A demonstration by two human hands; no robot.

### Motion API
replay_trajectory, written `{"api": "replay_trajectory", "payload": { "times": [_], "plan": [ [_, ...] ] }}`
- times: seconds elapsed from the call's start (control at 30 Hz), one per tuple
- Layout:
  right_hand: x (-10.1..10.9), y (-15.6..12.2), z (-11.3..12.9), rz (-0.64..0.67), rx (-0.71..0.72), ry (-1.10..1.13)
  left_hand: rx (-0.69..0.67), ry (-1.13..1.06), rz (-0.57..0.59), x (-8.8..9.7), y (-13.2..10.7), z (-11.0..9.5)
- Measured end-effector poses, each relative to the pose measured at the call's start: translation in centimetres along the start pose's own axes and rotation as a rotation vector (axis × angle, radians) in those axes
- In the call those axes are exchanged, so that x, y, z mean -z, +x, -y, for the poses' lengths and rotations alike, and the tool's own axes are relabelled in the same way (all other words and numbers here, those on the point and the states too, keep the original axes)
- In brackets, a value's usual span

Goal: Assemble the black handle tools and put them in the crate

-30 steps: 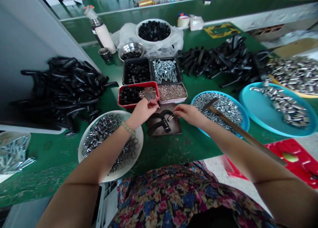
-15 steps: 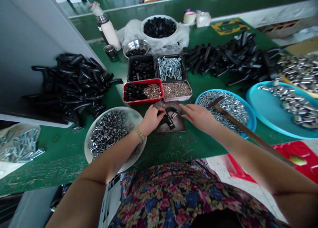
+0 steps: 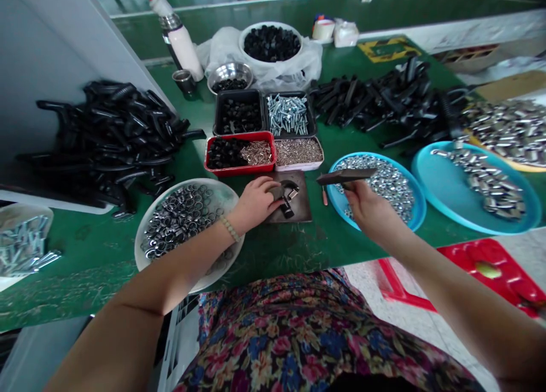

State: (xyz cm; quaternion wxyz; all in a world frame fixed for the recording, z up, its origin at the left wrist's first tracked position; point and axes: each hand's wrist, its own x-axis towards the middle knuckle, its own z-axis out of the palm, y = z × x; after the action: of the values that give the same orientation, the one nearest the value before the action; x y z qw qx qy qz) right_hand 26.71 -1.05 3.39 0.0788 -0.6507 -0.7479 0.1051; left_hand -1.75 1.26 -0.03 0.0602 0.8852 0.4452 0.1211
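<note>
Seen from the head camera, a dark metal plate [image 3: 302,211] lies on a green workbench [image 3: 277,261], with a black plastic part [image 3: 286,201] carrying a metal fitting on it. The left hand [image 3: 253,204] rests on that part, fingers together and curled over it. Right of the plate, above a blue tray of nuts [image 3: 420,207], the right hand [image 3: 373,210] grips a hammer [image 3: 345,177], fingers clamped round it. A white dish of metal rings [image 3: 191,281] lies left of the plate.

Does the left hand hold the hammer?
No: the right hand holds the hammer above a blue tray, and the left hand rests on a black part.
</note>
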Motion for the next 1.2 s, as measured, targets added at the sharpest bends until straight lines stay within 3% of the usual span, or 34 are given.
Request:
{"api": "replay_trajectory", "payload": {
  "times": [0.13,0.3,0.43,0.53,0.63,0.73,0.8,0.87,0.93,1.03,1.1,1.2],
  "plan": [
    [0.6,0.2,3.9,0.089,0.138,0.132,0.075,-0.036,0.049,0.1,-1.6,-0.1],
    [0.4,1.5,5.2,0.159,0.152,0.058,0.096,-0.066,0.046,-0.1,-2.0,-0.2],
    [0.2,1.9,7.3,0.126,0.196,0.098,0.185,-0.171,-0.010,-0.4,-1.6,0.2],
    [0.0,1.9,8.2,0.234,0.249,0.060,0.208,-0.213,-0.033,-0.4,-1.6,0.2],
    [-0.1,1.6,5.9,0.174,0.171,0.005,0.127,-0.121,-0.002,-0.3,-2.1,-0.4],
    [-0.2,1.2,0.6,-0.069,-0.029,-0.139,0.057,-0.037,0.060,-0.1,-2.4,-1.3],
    [-0.4,1.2,-3.1,-0.153,-0.107,-0.272,0.072,-0.078,0.074,0.3,-2.0,-1.8],
    [-0.7,1.7,-5.6,-0.186,-0.086,-0.383,0.131,-0.214,0.053,0.9,-1.3,-2.2],
    [-0.8,3.0,-6.1,-0.245,-0.009,-0.424,0.212,-0.396,0.071,1.3,-0.4,-2.5],
    [-1.0,6.6,-3.4,-0.270,0.152,-0.334,0.342,-0.462,0.195,1.2,0.1,-2.4],
    [-1.3,9.7,-0.6,-0.175,0.255,-0.293,0.371,-0.274,0.225,0.9,-0.3,-2.0],
    [-1.9,14.1,2.6,-0.097,0.330,-0.348,0.293,0.005,0.226,1.6,-0.3,-0.9]
  ]
}}
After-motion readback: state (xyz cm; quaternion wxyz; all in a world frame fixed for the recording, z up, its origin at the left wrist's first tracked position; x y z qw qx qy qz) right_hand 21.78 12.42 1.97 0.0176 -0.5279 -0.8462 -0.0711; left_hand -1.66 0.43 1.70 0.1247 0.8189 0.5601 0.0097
